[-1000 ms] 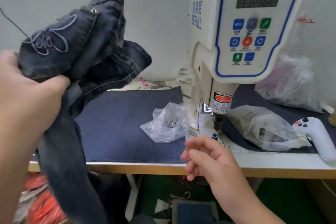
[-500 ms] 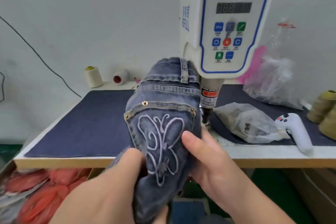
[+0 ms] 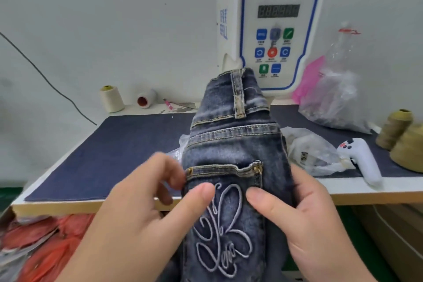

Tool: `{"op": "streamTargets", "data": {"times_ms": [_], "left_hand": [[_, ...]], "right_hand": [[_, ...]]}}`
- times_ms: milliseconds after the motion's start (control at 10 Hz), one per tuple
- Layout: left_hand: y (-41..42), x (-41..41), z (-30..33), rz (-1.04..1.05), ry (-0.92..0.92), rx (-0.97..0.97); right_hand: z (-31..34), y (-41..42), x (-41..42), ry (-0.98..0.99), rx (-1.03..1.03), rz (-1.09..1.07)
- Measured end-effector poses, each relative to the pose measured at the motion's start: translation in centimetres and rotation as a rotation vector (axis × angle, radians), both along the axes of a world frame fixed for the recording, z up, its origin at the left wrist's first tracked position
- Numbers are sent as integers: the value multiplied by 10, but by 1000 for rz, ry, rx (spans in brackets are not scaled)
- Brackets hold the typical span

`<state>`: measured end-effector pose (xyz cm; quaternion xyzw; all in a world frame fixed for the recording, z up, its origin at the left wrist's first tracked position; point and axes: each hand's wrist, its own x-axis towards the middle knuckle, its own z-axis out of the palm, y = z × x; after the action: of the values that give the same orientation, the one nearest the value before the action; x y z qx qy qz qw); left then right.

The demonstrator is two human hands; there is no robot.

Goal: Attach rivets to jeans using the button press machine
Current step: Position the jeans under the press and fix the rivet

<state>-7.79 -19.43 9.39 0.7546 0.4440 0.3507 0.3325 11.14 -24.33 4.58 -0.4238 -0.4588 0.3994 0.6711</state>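
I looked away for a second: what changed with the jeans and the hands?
The jeans came down from the upper left to the press machine. The right hand, free before, took hold; the left hand kept its grip. Bags and thread cones stayed.

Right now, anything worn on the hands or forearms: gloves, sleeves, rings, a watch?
Nothing worn that shows. The left hand and right hand are bare: no gloves, no rings visible on the fingers in view. Both forearms are bare to the frame's bottom edge, with no sleeve, watch or band in sight.
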Motion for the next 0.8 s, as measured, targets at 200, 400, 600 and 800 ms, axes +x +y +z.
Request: {"op": "streamTargets", "data": {"times_ms": [200, 400, 600, 800], "left_hand": [[11, 17, -10, -164, 118, -80], [28, 18, -41, -281, -279, -403], [24, 13, -18, -36, -205, -581], [31, 6, -23, -276, -627, -970]], "right_hand": [[6, -9, -18, -453, -82, -39], [5, -10, -17, -536, -69, 118], [-5, -8, 5, -615, -40, -251], [-10, -3, 16, -814, -27, -370]]}}
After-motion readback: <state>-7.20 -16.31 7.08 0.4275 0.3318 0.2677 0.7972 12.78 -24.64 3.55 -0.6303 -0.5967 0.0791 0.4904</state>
